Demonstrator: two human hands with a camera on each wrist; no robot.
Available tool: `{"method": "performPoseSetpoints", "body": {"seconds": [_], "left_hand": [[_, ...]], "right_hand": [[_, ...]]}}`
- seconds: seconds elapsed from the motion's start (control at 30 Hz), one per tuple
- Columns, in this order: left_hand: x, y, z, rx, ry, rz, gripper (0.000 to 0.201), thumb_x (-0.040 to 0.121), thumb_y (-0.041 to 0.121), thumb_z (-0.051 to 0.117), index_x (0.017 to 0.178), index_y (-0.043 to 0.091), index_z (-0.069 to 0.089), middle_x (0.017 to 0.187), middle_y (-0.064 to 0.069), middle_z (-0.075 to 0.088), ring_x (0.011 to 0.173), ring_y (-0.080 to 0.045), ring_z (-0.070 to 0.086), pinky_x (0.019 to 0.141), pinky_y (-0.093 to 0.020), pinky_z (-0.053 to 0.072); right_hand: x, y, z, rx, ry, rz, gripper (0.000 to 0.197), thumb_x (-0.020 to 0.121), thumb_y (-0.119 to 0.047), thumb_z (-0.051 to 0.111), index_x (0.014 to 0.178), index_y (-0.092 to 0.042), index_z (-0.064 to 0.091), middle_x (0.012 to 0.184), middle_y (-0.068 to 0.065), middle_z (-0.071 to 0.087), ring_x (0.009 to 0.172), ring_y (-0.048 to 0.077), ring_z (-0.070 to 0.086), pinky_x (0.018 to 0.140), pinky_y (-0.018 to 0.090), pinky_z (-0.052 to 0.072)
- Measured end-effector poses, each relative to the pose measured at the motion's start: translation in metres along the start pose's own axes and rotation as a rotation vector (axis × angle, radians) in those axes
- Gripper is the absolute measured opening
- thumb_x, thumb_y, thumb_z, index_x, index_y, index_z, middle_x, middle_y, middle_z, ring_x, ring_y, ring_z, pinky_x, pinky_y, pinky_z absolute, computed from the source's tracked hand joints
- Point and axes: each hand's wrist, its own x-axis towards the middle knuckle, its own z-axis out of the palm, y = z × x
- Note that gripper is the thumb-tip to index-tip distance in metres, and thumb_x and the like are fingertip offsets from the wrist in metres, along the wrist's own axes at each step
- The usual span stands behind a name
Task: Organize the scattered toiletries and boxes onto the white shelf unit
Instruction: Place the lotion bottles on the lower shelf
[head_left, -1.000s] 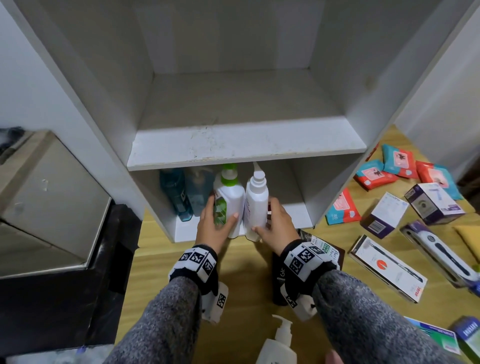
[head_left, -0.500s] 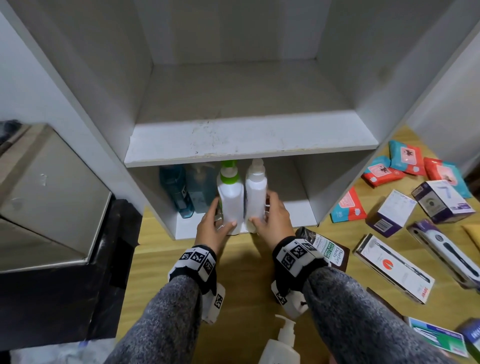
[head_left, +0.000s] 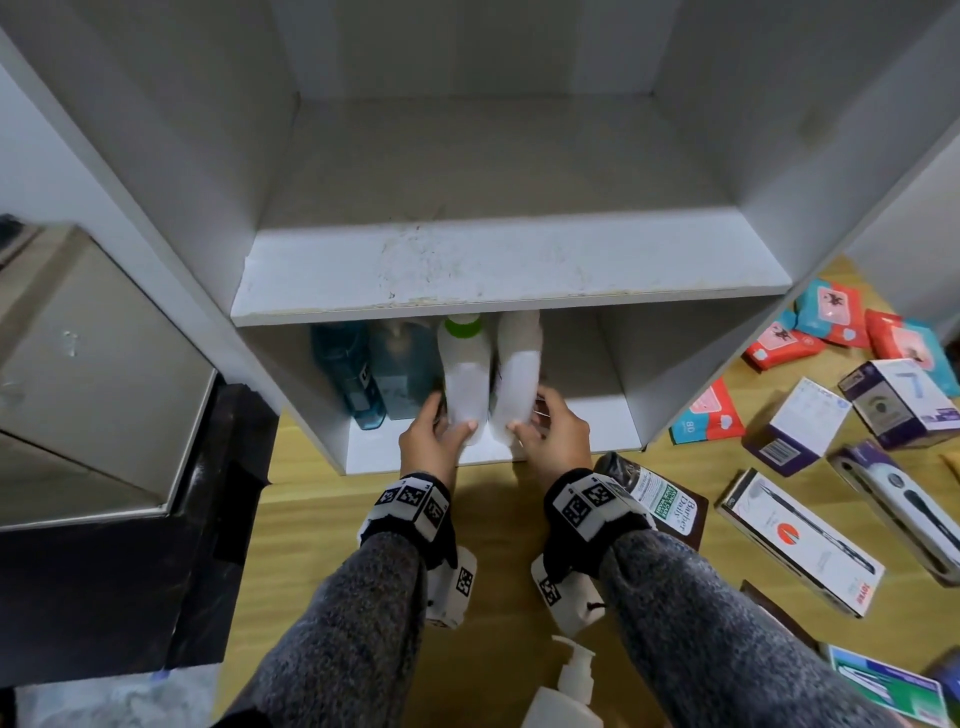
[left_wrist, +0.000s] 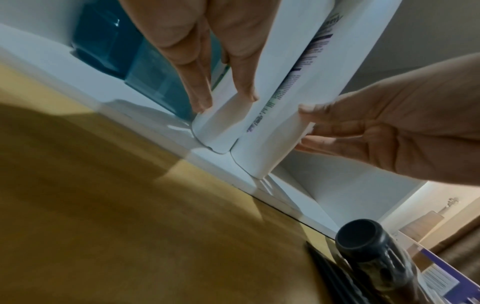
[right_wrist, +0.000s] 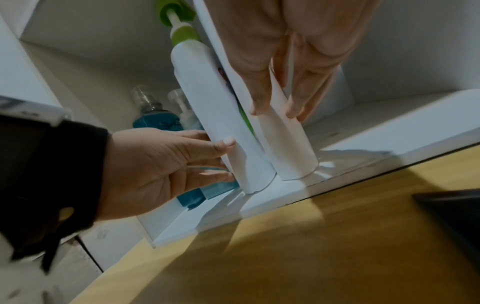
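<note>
Both bottles have slid deeper under my grips: left hand clasps the green-capped bottle, right hand clasps the white bottle, pressed together to save room on the white shelf unit.

The white shelf unit stands on a wooden desk; its bottom compartment holds two blue bottles and two white bottles. Boxes and packets lie on the desk.
</note>
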Motion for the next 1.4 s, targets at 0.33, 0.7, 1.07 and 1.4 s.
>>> {"method": "performPoseSetpoints", "body": {"seconds": [0.33,0.7,1.07,1.4], "left_hand": [[0.021,0.004,0.009,0.052,0.133,-0.072,0.044,0.082,0.024,0.068,0.119,0.003,0.059,0.114,-0.015,0.066,0.103,-0.023,0.061,0.082,-0.018,0.041],[0.030,0.006,0.017,0.065,0.172,-0.090,0.036,0.085,0.023,0.064,0.114,0.002,0.062,0.109,-0.014,0.069,0.102,-0.020,0.063,0.076,-0.007,0.036],[-0.024,0.005,-0.027,0.371,-0.037,0.015,0.024,0.082,0.018,0.065,0.105,0.010,0.066,0.110,-0.010,0.067,0.107,-0.023,0.059,0.091,-0.024,0.042],[-0.146,-0.013,-0.092,0.482,-0.092,0.136,0.016,0.087,0.014,0.060,0.100,0.008,0.065,0.106,-0.009,0.067,0.103,-0.021,0.058,0.088,-0.025,0.041]], "right_hand": [[0.027,0.004,0.012,0.046,0.077,0.008,0.038,0.082,-0.016,0.067,0.117,-0.004,0.056,0.117,0.017,0.063,0.110,0.021,0.060,0.083,0.020,0.045],[0.043,-0.001,0.014,0.021,0.063,0.010,0.038,0.084,-0.016,0.066,0.118,-0.004,0.055,0.115,0.015,0.063,0.103,0.024,0.063,0.071,0.012,0.043],[0.000,0.000,-0.018,-0.244,-0.104,-0.035,0.023,0.084,-0.015,0.062,0.106,-0.008,0.063,0.112,0.011,0.065,0.105,0.025,0.060,0.089,0.023,0.042],[-0.114,0.018,-0.052,-0.371,-0.171,-0.079,0.013,0.084,-0.014,0.058,0.096,-0.012,0.062,0.096,0.006,0.067,0.092,0.023,0.063,0.087,0.031,0.050]]}}
